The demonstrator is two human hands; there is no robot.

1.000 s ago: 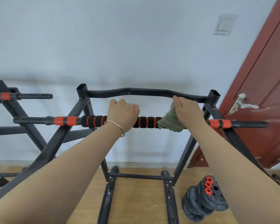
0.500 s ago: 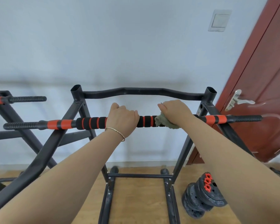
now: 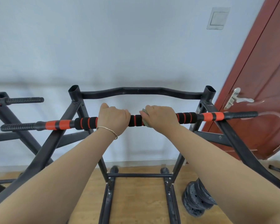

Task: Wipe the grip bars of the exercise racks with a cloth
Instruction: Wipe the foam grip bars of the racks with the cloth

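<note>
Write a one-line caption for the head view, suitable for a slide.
The left hand holds the striped grip bar of the rack; the right hand grips a green cloth around it.

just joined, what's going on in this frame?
A person is wiping the striped foam grip bar of a black exercise rack. The left hand grips the bar to steady it. The right hand, close beside it, holds a greenish cloth wrapped against the bar near its middle. A second rack stands to the left, with no hand on it.
</note>
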